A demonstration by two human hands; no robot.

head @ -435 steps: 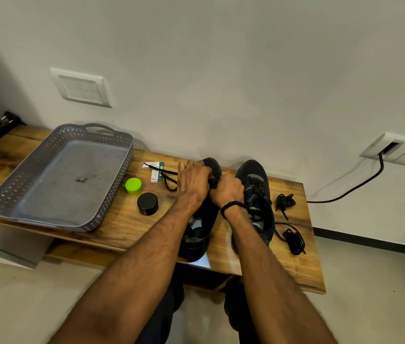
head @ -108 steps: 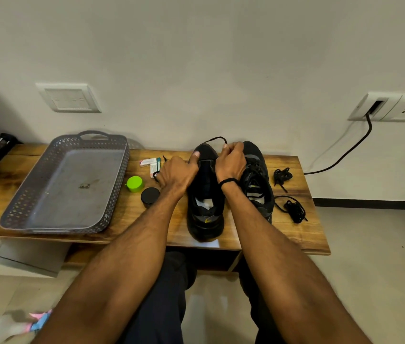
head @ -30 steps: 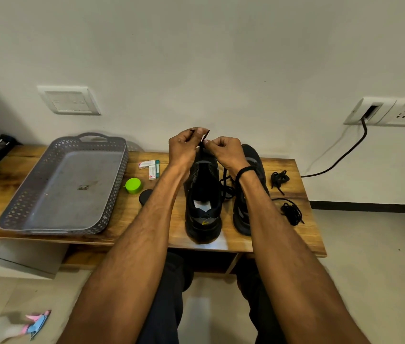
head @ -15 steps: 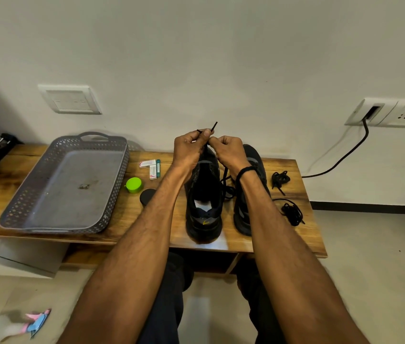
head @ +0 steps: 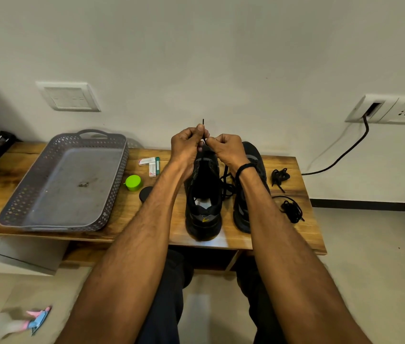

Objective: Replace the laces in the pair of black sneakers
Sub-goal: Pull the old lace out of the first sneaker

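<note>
**Left grip** [head: 187, 147]: fingers curled, thumb and forefinger pinching a black lace [head: 203, 121] just below its tip; the tip stands up above the thumb.

**Right grip** [head: 226, 151]: fingers curled, pinching the same lace just beside the left grip, knuckles almost touching. A black wristband [head: 244, 167] sits on the wrist.

**Near sneaker** [head: 205, 194]: black, upright on the worktop [head: 283, 234], directly beneath both grips, toe to the wall, heel to the person. Slack lace hangs in loops between it and its pair.

**Second sneaker** [head: 253, 157]: black, just to the right, parallel, partly hidden by the right forearm.

**Loose laces**: two black bundles right of the pair, one farther back [head: 280, 176], one nearer the front edge [head: 292, 209].

**Left of the sneakers**: black round tin [head: 146, 193], green cap [head: 133, 182], small white-and-green boxes [head: 149, 165], then a grey perforated tray [head: 115, 180] with a handle at its far end.

**Wall**: switch plate [head: 68, 96] at left; socket panel [head: 394, 109] at right with a black cable [head: 340, 157] hanging from it.
</note>
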